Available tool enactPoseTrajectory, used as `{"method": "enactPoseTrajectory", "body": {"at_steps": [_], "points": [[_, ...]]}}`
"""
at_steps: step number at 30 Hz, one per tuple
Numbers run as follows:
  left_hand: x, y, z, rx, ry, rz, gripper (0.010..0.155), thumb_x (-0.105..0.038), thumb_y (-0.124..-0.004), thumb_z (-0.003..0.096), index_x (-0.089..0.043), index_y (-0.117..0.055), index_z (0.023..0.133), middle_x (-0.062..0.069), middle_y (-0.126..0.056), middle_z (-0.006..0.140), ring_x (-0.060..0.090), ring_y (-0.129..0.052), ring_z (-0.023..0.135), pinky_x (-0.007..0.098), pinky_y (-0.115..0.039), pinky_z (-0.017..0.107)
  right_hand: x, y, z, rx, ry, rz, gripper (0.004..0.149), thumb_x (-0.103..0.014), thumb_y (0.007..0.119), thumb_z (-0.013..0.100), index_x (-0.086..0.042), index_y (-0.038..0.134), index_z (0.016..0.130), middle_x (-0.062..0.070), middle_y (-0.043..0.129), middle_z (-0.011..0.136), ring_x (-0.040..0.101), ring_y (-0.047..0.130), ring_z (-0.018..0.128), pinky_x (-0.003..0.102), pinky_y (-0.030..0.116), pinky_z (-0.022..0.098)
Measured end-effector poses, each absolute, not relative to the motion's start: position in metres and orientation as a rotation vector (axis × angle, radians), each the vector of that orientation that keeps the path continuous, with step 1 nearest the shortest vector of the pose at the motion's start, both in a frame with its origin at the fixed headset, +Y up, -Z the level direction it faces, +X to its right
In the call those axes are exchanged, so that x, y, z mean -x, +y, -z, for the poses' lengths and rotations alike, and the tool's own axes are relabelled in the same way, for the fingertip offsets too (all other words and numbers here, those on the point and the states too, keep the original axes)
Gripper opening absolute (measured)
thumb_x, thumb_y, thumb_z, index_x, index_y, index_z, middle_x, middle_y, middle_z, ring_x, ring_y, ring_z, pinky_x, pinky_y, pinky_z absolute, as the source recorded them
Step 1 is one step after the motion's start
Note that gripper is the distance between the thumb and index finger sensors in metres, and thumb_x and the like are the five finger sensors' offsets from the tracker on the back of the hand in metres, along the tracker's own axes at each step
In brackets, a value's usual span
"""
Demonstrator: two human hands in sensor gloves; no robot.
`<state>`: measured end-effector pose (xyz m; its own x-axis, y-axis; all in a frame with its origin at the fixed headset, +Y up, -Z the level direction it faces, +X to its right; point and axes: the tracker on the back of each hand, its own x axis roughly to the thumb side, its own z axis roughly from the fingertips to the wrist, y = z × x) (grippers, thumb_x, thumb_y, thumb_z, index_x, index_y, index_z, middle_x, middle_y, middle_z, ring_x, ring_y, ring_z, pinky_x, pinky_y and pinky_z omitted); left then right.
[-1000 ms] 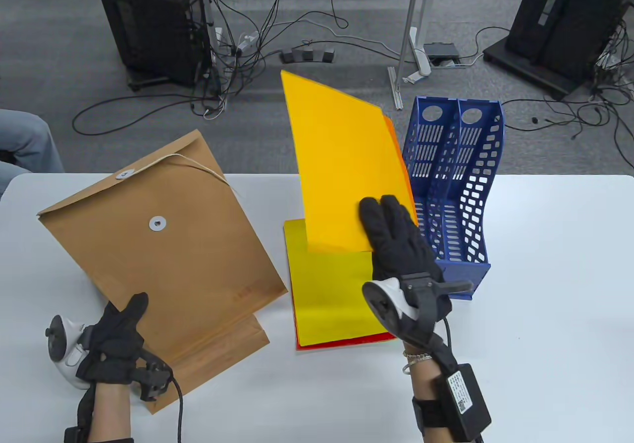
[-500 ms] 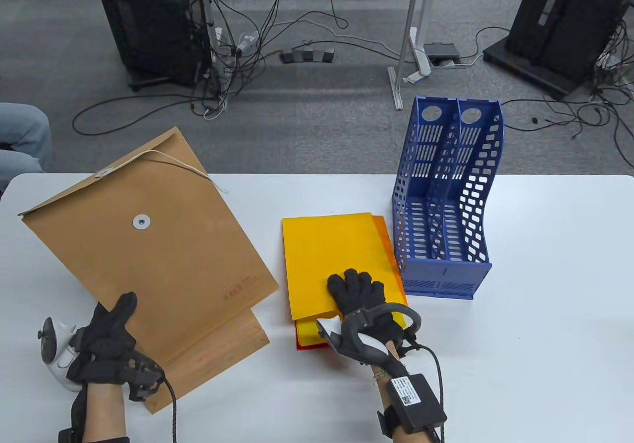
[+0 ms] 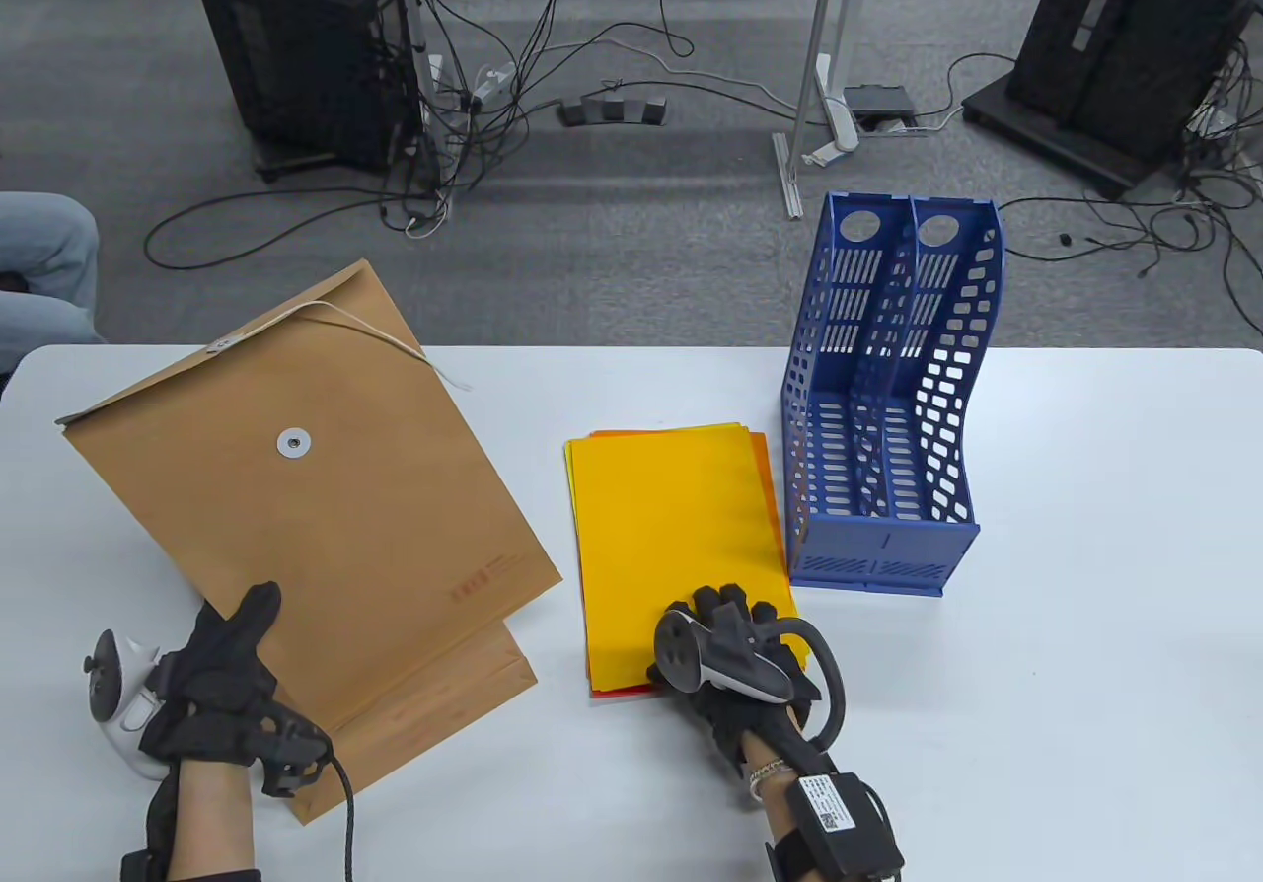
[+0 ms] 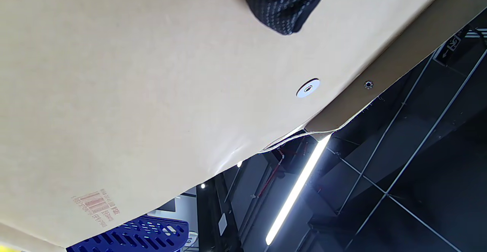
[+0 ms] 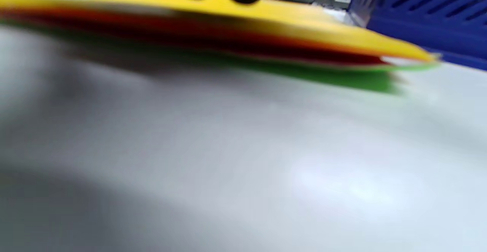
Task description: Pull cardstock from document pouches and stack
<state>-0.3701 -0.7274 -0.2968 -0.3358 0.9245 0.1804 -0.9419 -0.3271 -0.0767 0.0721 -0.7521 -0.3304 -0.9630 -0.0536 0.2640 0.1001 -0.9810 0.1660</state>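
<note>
Since 1 second ago, the yellow cardstock sheet (image 3: 671, 527) has dropped from upright to flat on the cardstock stack (image 5: 289, 54), just left of the blue file rack (image 3: 888, 399). The right hand (image 3: 735, 655) rests fingers-down on the stack's near edge, squaring it. The left hand (image 3: 222, 685) grips the tilted kraft envelope (image 3: 306, 517), likely emptied, over a 2nd envelope (image 3: 434, 704).

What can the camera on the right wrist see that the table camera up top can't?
Only the right wrist view shows the cardstock stack edge-on, with a green sheet at the bottom. Only the table view shows the left hand holding the brown envelope and the whole right hand. Both show the yellow top sheet and the blue file rack.
</note>
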Motion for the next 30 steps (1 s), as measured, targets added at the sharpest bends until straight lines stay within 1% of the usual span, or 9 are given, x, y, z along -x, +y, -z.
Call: {"method": "enactPoseTrajectory", "body": {"at_steps": [3,6,8,11,16,18,21,24,30], "points": [[0.370,-0.728,0.297,-0.104,-0.190,-1.894,0.050,-0.035,-0.073,0.0534,-0.032,-0.065,0.103,0.001,-0.092,0.095,0.021,-0.099,0.079,0.040,-0.084,0.054,-0.071,-0.729,0.317,0.389,-0.118,3.086,0.072,-0.056,0.049,0.052,-0.026,0.031,0.115,0.010,0.025,0.121,0.036,0.020,0.108,0.057,0.031,0.077],[0.370,-0.729,0.297,-0.085,-0.173,-1.885,0.050,-0.035,-0.072,0.0538,-0.032,-0.065,0.103,0.002,-0.091,0.095,0.021,-0.099,0.080,0.041,-0.084,0.054,-0.068,-0.707,0.295,0.389,0.020,3.146,0.076,-0.057,0.055,0.052,-0.027,0.028,0.116,0.006,0.020,0.121,0.033,0.015,0.108,0.056,0.027,0.078],[0.367,-0.729,0.297,-0.060,-0.160,-1.896,0.050,-0.035,-0.072,0.0541,-0.032,-0.064,0.103,0.001,-0.091,0.095,0.021,-0.099,0.080,0.040,-0.084,0.054,-0.065,-0.700,0.282,0.407,0.088,3.164,0.078,-0.058,0.057,0.051,-0.027,0.026,0.116,0.006,0.021,0.121,0.033,0.015,0.108,0.055,0.027,0.078],[0.361,-0.729,0.297,-0.015,-0.136,-1.916,0.052,-0.036,-0.071,0.0546,-0.031,-0.060,0.105,0.000,-0.090,0.094,0.020,-0.100,0.078,0.040,-0.084,0.053,-0.063,-0.701,0.271,0.362,0.092,3.152,0.079,-0.059,0.056,0.051,-0.028,0.025,0.116,0.007,0.020,0.122,0.033,0.014,0.108,0.056,0.026,0.078],[0.368,-0.728,0.297,0.010,0.137,-1.879,0.059,-0.040,-0.074,0.0539,-0.031,-0.051,0.107,-0.005,-0.088,0.087,0.016,-0.101,0.071,0.035,-0.087,0.048,-0.066,-0.717,0.269,0.338,0.067,3.206,0.077,-0.057,0.057,0.051,-0.027,0.029,0.116,0.006,0.023,0.121,0.032,0.016,0.108,0.055,0.026,0.077],[0.378,-0.730,0.298,0.053,0.195,-1.878,0.061,-0.040,-0.074,0.0540,-0.031,-0.048,0.108,-0.004,-0.087,0.088,0.017,-0.101,0.071,0.035,-0.087,0.047,-0.068,-0.719,0.269,0.322,0.064,3.191,0.076,-0.057,0.056,0.051,-0.027,0.029,0.116,0.006,0.023,0.121,0.032,0.017,0.108,0.055,0.026,0.077],[0.396,-0.744,0.297,0.154,0.322,-1.810,0.060,-0.041,-0.073,0.0552,-0.033,-0.046,0.108,-0.004,-0.087,0.088,0.016,-0.101,0.071,0.033,-0.088,0.047,-0.070,-0.718,0.269,0.329,0.070,3.204,0.076,-0.058,0.057,0.051,-0.027,0.030,0.116,0.006,0.025,0.121,0.032,0.019,0.108,0.054,0.028,0.077],[0.405,-0.761,0.294,0.194,0.471,-1.778,0.061,-0.042,-0.073,0.0549,-0.028,-0.046,0.108,-0.003,-0.088,0.086,0.013,-0.104,0.066,0.029,-0.090,0.043,-0.070,-0.720,0.269,0.335,0.064,3.216,0.076,-0.057,0.057,0.051,-0.027,0.030,0.116,0.005,0.025,0.121,0.032,0.019,0.108,0.054,0.028,0.078],[0.408,-0.798,0.290,0.299,0.618,-1.814,0.069,-0.043,-0.073,0.0555,-0.019,-0.039,0.110,-0.003,-0.087,0.086,0.011,-0.104,0.064,0.028,-0.090,0.042,-0.072,-0.720,0.268,0.358,0.061,3.216,0.076,-0.057,0.057,0.051,-0.027,0.031,0.115,0.006,0.026,0.121,0.032,0.020,0.108,0.054,0.028,0.078]]}}
